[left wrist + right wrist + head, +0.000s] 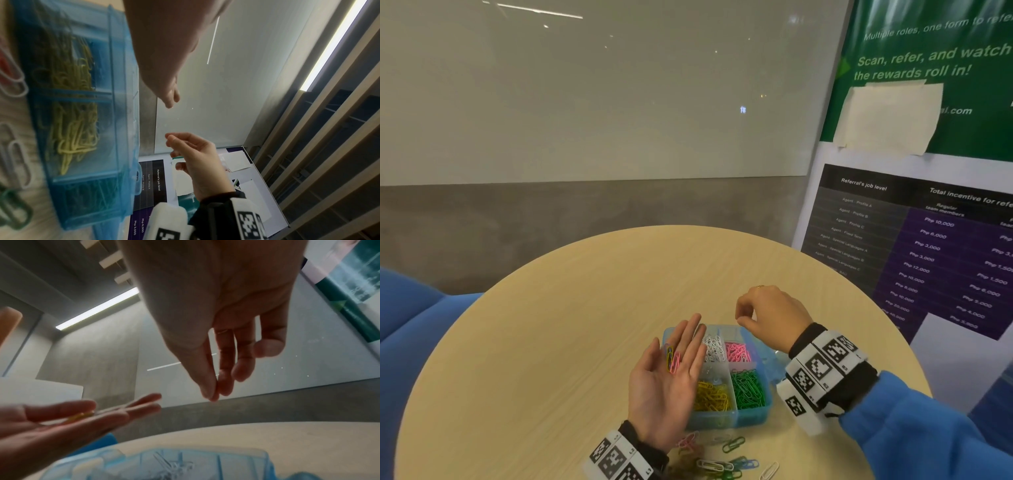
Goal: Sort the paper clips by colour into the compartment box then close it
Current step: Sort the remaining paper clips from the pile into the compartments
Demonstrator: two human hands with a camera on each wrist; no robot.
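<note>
A blue translucent compartment box [751,416] stands open on the round table. It holds white clips [714,346], pink clips [738,353], yellow clips [711,397] and green clips [748,390] in separate compartments. My left hand [678,342] lies palm up over the box's left side, fingers straight. A yellow clip [669,356] and a pink clip [675,362] rest on its fingers. My right hand [743,313] hovers above the box's far right corner with loosely curled fingers, holding nothing I can see. In the right wrist view my right hand's fingers [207,382] hang down above the box [185,464].
Several loose clips [722,457] of mixed colours lie on the wooden table [568,325] at its near edge, just in front of the box. A standing poster [928,240] is close on the right. A blue seat [414,325] is at the left.
</note>
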